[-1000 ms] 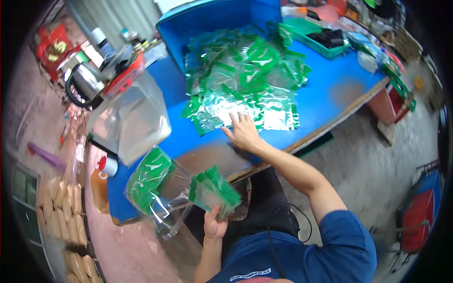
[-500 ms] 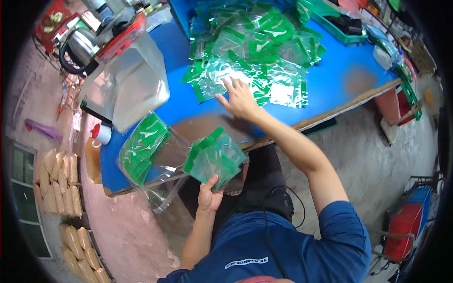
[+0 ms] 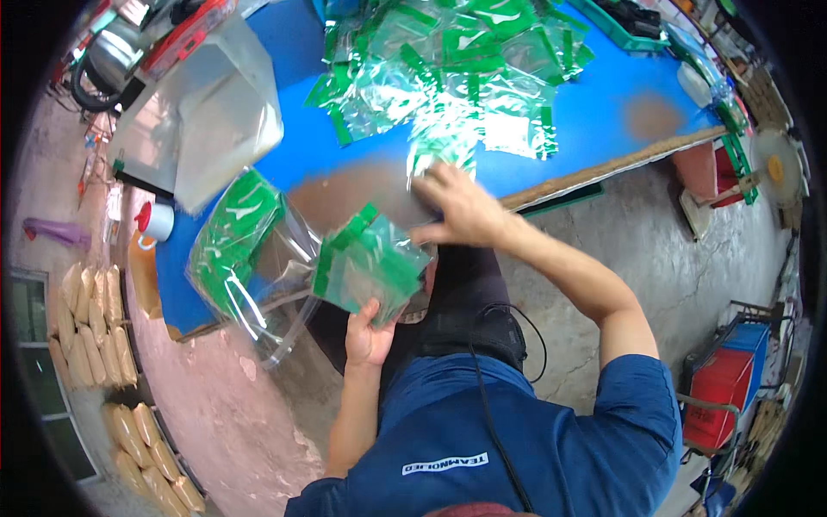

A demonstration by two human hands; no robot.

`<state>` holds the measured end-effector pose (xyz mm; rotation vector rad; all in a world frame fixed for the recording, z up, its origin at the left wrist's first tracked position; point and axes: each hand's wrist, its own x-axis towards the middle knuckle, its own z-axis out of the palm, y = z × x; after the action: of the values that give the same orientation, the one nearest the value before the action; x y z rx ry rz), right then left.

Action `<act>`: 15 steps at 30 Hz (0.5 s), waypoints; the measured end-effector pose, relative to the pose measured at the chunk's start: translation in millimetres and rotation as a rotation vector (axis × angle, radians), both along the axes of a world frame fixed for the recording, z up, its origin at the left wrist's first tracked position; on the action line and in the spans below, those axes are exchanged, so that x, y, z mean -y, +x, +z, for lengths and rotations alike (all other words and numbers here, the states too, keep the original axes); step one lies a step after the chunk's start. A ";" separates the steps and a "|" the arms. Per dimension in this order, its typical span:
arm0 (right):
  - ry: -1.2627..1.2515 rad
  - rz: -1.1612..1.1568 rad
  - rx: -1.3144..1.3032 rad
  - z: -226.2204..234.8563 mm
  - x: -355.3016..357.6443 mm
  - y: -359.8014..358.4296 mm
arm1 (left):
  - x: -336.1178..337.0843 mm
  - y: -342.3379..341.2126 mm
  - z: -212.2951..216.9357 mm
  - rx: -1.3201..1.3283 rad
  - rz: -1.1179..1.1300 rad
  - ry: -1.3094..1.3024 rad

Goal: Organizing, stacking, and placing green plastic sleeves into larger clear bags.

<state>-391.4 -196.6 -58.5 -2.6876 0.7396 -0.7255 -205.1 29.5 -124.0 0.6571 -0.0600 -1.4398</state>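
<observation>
My left hand (image 3: 370, 334) pinches a fanned stack of clear plastic bags with green bands (image 3: 355, 269) over the table's near edge. My right hand (image 3: 468, 209) is just right of that stack, palm down, fingers slightly blurred and thumb stretched apart. Under or just past its fingertips lies a single clear bag (image 3: 443, 153), reaching back to the loose pile of green-banded bags (image 3: 457, 56). Whether the fingertips press on it is hard to see. To the left, a large clear bag (image 3: 239, 226) with more green-banded bags inside hangs partly over the edge.
The blue table (image 3: 594, 142) has a worn wooden edge. On its left stand a translucent plastic box (image 3: 228, 116), a white mug with a red lid (image 3: 155, 222) and a kettle (image 3: 112, 56). A green tray (image 3: 624, 30) sits far right. Tan packages (image 3: 90, 327) are stacked lower left.
My right hand has come back from the pile toward me, and one bag now extends from the pile's near side. The stack in my left hand has shifted slightly left and up in view.
</observation>
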 end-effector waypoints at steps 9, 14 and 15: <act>1.379 -0.240 1.228 -19.4 -81.3 13.4 | 4.3 -12.1 -11.6 -0.213 -0.057 -0.214; 0.194 -0.416 0.443 -13.3 -28.8 0.3 | 12.8 -15.7 -22.2 -0.149 0.071 0.031; 0.013 -0.616 0.318 1.5 -4.3 -7.1 | 6.9 -14.8 -22.0 -0.153 0.074 0.035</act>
<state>-398.5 -192.3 -57.0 -2.2374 1.4845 -1.2369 -219.9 22.6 -146.0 0.5702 0.1088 -1.4179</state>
